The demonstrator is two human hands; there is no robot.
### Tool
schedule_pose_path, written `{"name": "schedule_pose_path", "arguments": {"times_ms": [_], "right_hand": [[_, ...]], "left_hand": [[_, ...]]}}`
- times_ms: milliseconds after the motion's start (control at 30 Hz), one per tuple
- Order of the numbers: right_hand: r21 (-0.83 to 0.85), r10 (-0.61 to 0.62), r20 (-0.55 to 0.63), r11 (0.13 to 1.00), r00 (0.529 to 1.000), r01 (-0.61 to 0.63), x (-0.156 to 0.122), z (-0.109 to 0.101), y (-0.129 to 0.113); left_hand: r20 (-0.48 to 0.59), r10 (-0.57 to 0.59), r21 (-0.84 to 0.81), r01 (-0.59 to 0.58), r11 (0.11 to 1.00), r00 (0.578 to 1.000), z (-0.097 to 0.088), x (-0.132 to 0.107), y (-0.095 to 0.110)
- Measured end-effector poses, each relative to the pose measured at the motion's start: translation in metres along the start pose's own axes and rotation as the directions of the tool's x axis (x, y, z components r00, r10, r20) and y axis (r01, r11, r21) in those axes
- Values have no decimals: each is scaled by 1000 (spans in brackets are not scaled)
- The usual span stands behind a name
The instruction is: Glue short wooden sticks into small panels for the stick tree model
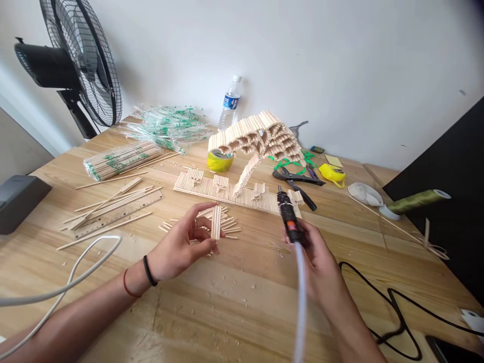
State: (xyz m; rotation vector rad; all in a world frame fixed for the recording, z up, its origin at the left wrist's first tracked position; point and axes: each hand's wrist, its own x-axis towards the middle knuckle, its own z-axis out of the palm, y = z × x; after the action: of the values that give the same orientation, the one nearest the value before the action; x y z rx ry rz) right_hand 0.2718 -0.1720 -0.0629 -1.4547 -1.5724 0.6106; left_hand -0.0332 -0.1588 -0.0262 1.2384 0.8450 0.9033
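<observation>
Between the thumb and fingers of my left hand (185,234) is a small panel of short wooden sticks (216,223), held upright by its ends. My right hand (315,249) is wrapped round a black hot glue gun (289,217), its nozzle pointing away from me and a pale glue stick (300,297) trailing from its back. Behind both hands stands a tree-like model of glued sticks (251,133) on a long slatted stick base (204,190). Short cut sticks (229,224) lie in a loose pile behind my left hand, which partly hides them.
Long sticks and a clear ruler (117,214) lie at left, near a bagged stick bundle (121,159) and plastic wrappers (166,126). A fan (81,60) and water bottle (230,106) stand behind. Cutters (298,181), a yellow tape measure (333,174) and a black cable (393,302) are at right.
</observation>
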Motion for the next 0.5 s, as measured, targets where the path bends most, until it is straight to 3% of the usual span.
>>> {"name": "schedule_pose_path", "arguments": {"times_ms": [67, 133, 333, 500], "right_hand": [[170, 33, 66, 984, 997, -44, -5, 4, -5], [223, 49, 111, 972, 993, -73, -11, 7, -10], [189, 112, 194, 971, 975, -149, -23, 9, -33], [193, 50, 345, 973, 937, -123, -28, 14, -54]], "left_hand": [[-6, 8, 7, -8, 1000, 1000, 0, 0, 0], [-19, 27, 19, -27, 999, 999, 1, 0, -1], [-17, 84, 39, -83, 996, 996, 2, 0, 0], [73, 105, 33, -108, 994, 992, 3, -2, 3]]}}
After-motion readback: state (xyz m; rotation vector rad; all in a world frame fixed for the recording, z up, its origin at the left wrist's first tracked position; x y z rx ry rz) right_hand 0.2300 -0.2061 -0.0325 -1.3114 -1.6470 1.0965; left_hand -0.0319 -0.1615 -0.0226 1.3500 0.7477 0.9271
